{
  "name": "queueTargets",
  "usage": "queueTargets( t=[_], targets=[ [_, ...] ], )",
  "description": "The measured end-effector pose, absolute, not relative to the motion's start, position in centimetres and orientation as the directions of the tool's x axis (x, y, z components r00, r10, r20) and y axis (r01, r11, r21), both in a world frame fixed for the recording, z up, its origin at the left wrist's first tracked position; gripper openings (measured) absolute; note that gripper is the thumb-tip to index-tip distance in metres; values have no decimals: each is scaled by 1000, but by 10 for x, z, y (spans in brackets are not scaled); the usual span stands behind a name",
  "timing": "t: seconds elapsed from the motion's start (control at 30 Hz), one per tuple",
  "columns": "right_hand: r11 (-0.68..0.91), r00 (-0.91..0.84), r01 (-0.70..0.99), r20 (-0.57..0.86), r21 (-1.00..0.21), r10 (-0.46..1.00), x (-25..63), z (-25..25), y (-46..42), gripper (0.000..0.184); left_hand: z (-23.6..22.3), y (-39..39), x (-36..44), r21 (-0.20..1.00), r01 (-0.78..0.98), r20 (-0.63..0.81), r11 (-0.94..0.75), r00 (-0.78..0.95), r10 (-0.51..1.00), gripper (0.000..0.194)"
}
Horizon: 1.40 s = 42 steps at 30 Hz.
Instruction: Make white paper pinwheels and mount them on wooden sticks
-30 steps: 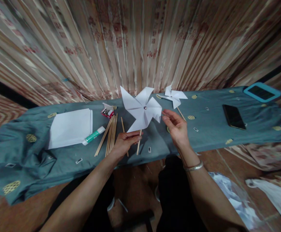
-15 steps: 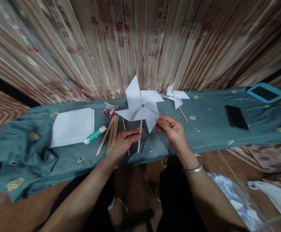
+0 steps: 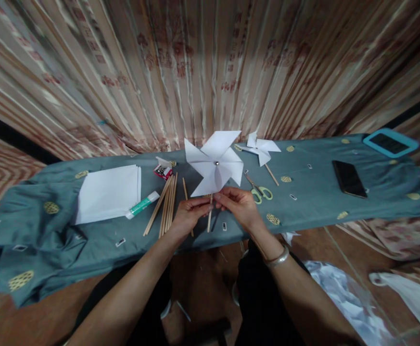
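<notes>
A white paper pinwheel (image 3: 227, 139) with a shiny pin at its centre stands upright on a wooden stick above the table. My left hand (image 3: 191, 214) pinches that stick below the blades. On the stick's other side, my right hand (image 3: 239, 205) has thumb and fingers closed at the stick, just under the lowest blade. Scissors (image 3: 262, 193) with green handles lie just beyond my right hand. To the left of my left hand rests a bundle of wooden sticks (image 3: 166, 206), with a single stick (image 3: 184, 188) apart from it.
A second pinwheel (image 3: 262, 148) lies behind the scissors. Leftward are a small red box of pins (image 3: 162, 170), a glue stick (image 3: 142, 204) and white paper (image 3: 108, 194). A phone (image 3: 349, 178) and blue-framed device (image 3: 390, 142) lie right. Plastic bags (image 3: 347, 293) sit on the floor.
My right hand has moved left from a blade's tip to the stick, uncovering the scissors. The pinwheel's blades have turned and sit slightly lower. My left hand still grips the stick.
</notes>
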State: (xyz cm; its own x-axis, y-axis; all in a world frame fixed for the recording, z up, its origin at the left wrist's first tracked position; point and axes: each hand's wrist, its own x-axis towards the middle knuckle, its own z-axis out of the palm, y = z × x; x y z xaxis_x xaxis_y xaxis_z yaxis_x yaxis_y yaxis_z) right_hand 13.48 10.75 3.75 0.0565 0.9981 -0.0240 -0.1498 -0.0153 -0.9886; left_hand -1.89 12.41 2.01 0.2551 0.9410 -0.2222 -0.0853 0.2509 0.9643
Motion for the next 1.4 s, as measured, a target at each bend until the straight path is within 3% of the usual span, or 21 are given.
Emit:
queueTargets(
  t=[0.2,0.3,0.57,0.73,1.0,1.17,1.4],
  targets=[
    [63,116,180,85,-982,990,142,27,101,32,23,128,-11,937,-182,-252,298,238,938,30],
    [56,29,328,69,-943,997,144,22,98,31,24,131,-7,915,-258,-260,310,210,942,32],
    [11,-42,287,-1,-958,999,136,9,97,23,25,139,2,870,-354,-293,343,186,938,35],
    [-4,7,302,-2,-953,1000,143,11,99,21,23,139,6,866,-376,-269,329,204,941,40],
    [-37,193,420,50,-907,980,185,22,107,34,28,137,3,904,-311,-237,293,206,949,42],
    [-117,298,714,148,-690,943,229,40,119,38,28,136,-3,908,-301,-234,292,215,948,41],
    [-302,332,913,71,-273,941,284,64,142,27,29,132,-12,906,-302,-235,297,227,945,37]
  ],
)
